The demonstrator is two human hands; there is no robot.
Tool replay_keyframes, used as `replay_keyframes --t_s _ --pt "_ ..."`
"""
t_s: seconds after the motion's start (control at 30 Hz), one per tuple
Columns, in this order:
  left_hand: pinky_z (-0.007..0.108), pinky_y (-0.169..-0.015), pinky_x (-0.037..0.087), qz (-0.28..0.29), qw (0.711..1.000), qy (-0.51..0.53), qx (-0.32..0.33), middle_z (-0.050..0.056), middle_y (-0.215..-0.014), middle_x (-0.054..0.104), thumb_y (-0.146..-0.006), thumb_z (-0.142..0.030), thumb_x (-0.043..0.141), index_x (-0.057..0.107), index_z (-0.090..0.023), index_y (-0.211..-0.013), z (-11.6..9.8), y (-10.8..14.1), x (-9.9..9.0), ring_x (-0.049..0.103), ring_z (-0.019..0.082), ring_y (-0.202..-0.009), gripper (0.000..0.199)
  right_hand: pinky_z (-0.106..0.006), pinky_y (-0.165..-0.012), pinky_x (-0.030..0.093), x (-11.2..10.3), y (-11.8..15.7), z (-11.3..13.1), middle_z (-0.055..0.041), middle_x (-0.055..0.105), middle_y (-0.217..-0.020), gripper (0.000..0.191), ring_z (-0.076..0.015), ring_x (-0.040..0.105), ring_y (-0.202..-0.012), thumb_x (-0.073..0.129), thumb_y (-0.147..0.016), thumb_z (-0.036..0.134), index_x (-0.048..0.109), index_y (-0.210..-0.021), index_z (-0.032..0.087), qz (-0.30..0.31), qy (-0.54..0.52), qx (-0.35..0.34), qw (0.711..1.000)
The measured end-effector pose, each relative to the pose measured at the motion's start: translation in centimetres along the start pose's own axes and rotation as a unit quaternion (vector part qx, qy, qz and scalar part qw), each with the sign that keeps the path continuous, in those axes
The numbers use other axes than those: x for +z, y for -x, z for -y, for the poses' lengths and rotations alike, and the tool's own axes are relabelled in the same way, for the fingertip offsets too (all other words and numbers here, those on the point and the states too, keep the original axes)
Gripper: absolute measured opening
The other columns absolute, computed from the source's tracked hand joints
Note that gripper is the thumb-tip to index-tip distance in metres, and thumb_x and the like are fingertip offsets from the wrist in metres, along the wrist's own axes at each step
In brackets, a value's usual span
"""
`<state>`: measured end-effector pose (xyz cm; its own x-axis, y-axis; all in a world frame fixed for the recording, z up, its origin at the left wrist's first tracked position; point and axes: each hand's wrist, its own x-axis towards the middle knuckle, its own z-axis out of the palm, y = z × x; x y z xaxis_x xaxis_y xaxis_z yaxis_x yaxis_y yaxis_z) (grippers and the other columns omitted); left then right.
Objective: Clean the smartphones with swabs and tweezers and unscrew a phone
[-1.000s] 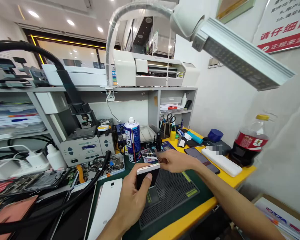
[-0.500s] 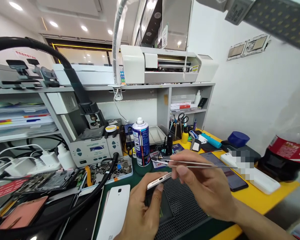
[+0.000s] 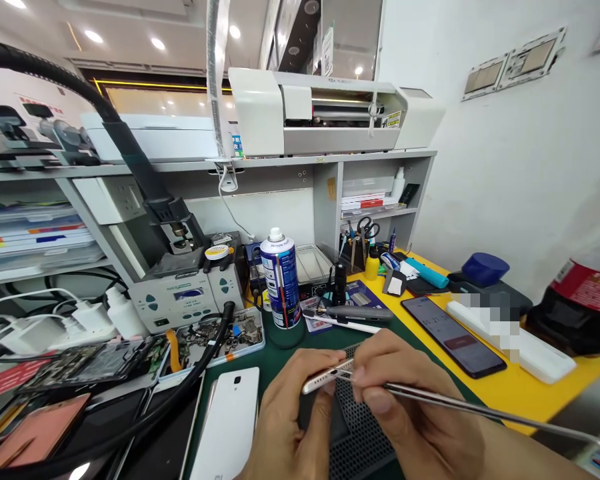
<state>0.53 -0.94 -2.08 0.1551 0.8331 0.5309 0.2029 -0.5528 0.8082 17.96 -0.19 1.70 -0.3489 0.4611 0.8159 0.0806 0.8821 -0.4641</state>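
A phone (image 3: 321,380) is held edge-up in my left hand (image 3: 297,413), its bottom edge with the port and speaker holes facing me. My right hand (image 3: 415,400) pinches a long thin metal tool (image 3: 450,401). The tool's tip is at the port edge of the phone, and its other end sticks out to the lower right. Beneath both hands lies a black perforated mat (image 3: 363,433). A white phone (image 3: 227,423) lies face down to the left of my left hand.
A blue spray can (image 3: 281,280) stands behind my hands, near a tray of small parts (image 3: 245,333). A black cable (image 3: 200,380) crosses the left side. Right lie a dark phone (image 3: 453,337), a white power bank (image 3: 545,353) and a cola bottle (image 3: 575,300).
The metal tool in my right hand has swung from roughly level above the phone to a slant, its tip now at the port edge. My right hand has lowered slightly. The camera view has shifted.
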Motion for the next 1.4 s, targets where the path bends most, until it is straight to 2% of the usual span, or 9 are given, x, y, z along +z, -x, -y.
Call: replay_keyframes --t_s 0.17,0.27,0.43,0.6,0.87,1.07,1.2,1.3,1.4 --pt "0.037 -0.089 0.053 0.004 1.0 0.025 -0.008 0.01 -0.112 0.069 -0.093 -0.022 0.052 0.065 -0.023 -0.109 0.0 0.2 0.3 0.064 0.025 -0.105 0.021 -0.034 -0.07 0.055 0.6 0.4 0.3 -0.0052 0.066 -0.083 0.013 -0.0202 0.065 -0.079 0.049 -0.098 0.023 0.056 -0.109 0.026 -0.031 0.048 0.006 0.998" --pt "0.039 -0.09 0.053 -0.001 1.0 0.022 -0.013 0.012 -0.111 0.069 -0.093 -0.025 0.052 0.066 -0.023 -0.108 -0.1 0.2 0.2 0.064 0.026 -0.105 0.021 -0.034 -0.071 0.056 0.3 0.4 0.2 -0.005 0.068 -0.083 0.015 -0.0204 0.067 -0.079 0.052 -0.096 0.02 0.055 -0.109 0.026 -0.001 0.091 -0.006 0.996" --pt "0.037 -0.089 0.053 0.037 0.999 0.002 0.007 0.012 -0.114 0.068 -0.093 -0.023 0.051 0.063 -0.022 -0.11 0.0 0.2 -0.1 0.065 0.026 -0.105 0.021 -0.034 -0.072 0.056 -0.3 0.2 0.0 -0.0055 0.068 -0.085 0.018 -0.021 0.068 -0.082 0.054 -0.093 0.017 0.053 -0.109 0.025 0.043 0.113 -0.03 0.992" --pt "0.034 -0.087 0.054 0.016 1.0 0.004 0.022 0.011 -0.116 0.067 -0.093 -0.025 0.051 0.062 -0.023 -0.111 0.7 0.4 -0.1 0.065 0.025 -0.105 0.021 -0.031 -0.073 0.055 -0.4 0.0 0.0 -0.0045 0.069 -0.086 0.015 -0.0179 0.067 -0.08 0.051 -0.095 0.017 0.051 -0.108 0.023 0.065 0.114 -0.042 0.99" --pt "0.036 -0.088 0.053 0.021 1.0 0.02 -0.01 0.013 -0.12 0.066 -0.094 -0.032 0.05 0.062 -0.023 -0.111 0.7 0.6 0.2 0.064 0.027 -0.105 0.023 -0.03 -0.077 0.054 -0.7 -0.4 0.5 -0.0032 0.07 -0.086 0.01 -0.0165 0.068 -0.084 0.048 -0.098 0.019 0.05 -0.107 0.023 0.105 0.135 -0.042 0.984" --pt "0.036 -0.09 0.052 0.038 0.999 0.029 0.012 0.012 -0.114 0.065 -0.095 -0.027 0.048 0.059 -0.023 -0.111 0.6 0.7 0.2 0.063 0.025 -0.104 0.02 -0.03 -0.078 0.053 -1.0 -0.5 0.4 -0.0031 0.068 -0.085 0.012 -0.017 0.066 -0.086 0.05 -0.095 0.015 0.05 -0.105 0.023 0.131 0.119 -0.028 0.984" --pt "0.035 -0.089 0.052 0.052 0.997 0.028 0.053 0.011 -0.115 0.063 -0.095 -0.022 0.047 0.056 -0.022 -0.114 1.0 0.6 0.1 0.062 0.023 -0.104 0.021 -0.026 -0.08 0.051 -0.5 -0.4 0.4 -0.0032 0.067 -0.086 0.008 -0.0141 0.065 -0.085 0.049 -0.097 0.017 0.055 -0.102 0.018 0.096 0.12 -0.053 0.987" --pt "0.035 -0.091 0.051 0.049 0.997 0.024 0.061 0.01 -0.117 0.062 -0.095 -0.02 0.047 0.054 -0.023 -0.116 1.2 0.5 0.1 0.061 0.023 -0.108 0.022 -0.024 -0.082 0.049 0.0 -0.1 0.4 -0.0035 0.067 -0.087 0.013 -0.0123 0.064 -0.084 0.045 -0.101 0.021 0.057 -0.099 0.017 0.055 0.131 -0.058 0.988" --pt "0.035 -0.092 0.051 0.047 0.997 0.025 0.064 0.008 -0.117 0.062 -0.096 -0.018 0.046 0.053 -0.026 -0.118 1.2 0.6 0.1 0.06 0.022 -0.109 0.024 -0.022 -0.085 0.048 0.0 0.1 0.3 -0.0037 0.066 -0.09 0.017 -0.011 0.063 -0.087 0.043 -0.103 0.023 0.058 -0.099 0.017 0.061 0.14 -0.059 0.987"
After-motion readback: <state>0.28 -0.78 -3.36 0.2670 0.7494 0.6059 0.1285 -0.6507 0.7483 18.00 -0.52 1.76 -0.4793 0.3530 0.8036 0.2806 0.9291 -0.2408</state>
